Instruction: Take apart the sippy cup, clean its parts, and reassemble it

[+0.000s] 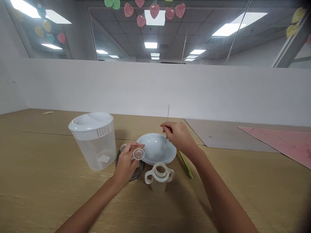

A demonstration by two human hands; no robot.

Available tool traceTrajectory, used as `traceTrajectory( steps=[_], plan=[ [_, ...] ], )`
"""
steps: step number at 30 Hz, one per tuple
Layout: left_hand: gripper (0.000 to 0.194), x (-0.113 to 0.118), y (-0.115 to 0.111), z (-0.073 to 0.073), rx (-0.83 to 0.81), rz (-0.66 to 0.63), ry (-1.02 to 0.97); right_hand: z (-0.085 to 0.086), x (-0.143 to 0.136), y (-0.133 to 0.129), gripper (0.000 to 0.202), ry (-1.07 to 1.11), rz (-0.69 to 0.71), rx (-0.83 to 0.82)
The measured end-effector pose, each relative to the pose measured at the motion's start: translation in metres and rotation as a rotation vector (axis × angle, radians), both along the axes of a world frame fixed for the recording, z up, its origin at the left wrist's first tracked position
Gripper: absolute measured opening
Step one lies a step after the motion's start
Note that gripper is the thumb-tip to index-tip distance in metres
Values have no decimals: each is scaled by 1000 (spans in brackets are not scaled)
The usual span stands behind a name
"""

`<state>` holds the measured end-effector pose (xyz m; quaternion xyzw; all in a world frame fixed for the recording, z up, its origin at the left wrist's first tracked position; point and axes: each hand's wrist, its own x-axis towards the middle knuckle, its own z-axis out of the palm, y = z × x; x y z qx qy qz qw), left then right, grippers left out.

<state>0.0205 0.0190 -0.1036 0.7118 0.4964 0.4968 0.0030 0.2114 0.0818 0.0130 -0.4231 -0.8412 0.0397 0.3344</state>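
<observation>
My right hand pinches a thin wire straw brush, its small loop end up and its lower end over the white bowl. In my left hand is a small translucent round cap, gripped between the fingers at the bowl's left edge. Beneath that hand lies a dark round dish, partly hidden, with another clear piece at its back. In front of the bowl stands an open, cloudy sippy cup with two handles.
A tall translucent bucket with a white lid stands on the left. Right of the bowl lies a long green tool. A pink cloth or sheet covers the far right. A white wall rises behind the table.
</observation>
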Motion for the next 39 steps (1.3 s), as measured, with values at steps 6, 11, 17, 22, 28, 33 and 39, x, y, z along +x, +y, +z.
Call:
traceTrajectory(
  steps=[6, 11, 17, 22, 28, 33, 39],
  plan=[
    [31, 9, 1, -20, -82, -48, 106, 1, -7, -19, 32, 106, 304, -34],
    [29, 12, 1, -23, -113, -20, 95, -7, -18, -30, 30, 83, 598, -46],
    [28, 14, 2, -21, -159, -91, -27, -17, -27, -28, 30, -44, 713, -6],
    [27, 14, 3, -21, -184, -110, -162, -12, -25, -33, 33, 84, 623, 188],
    [31, 15, 1, -17, -215, -118, -159, -20, -33, -30, 32, -107, 571, 155],
    [32, 15, 3, -17, -203, -134, -186, -23, -35, -30, 34, -108, 597, 157],
    [27, 12, 4, -21, -184, -152, -141, -21, -31, -32, 30, -68, 605, 149]
  ],
)
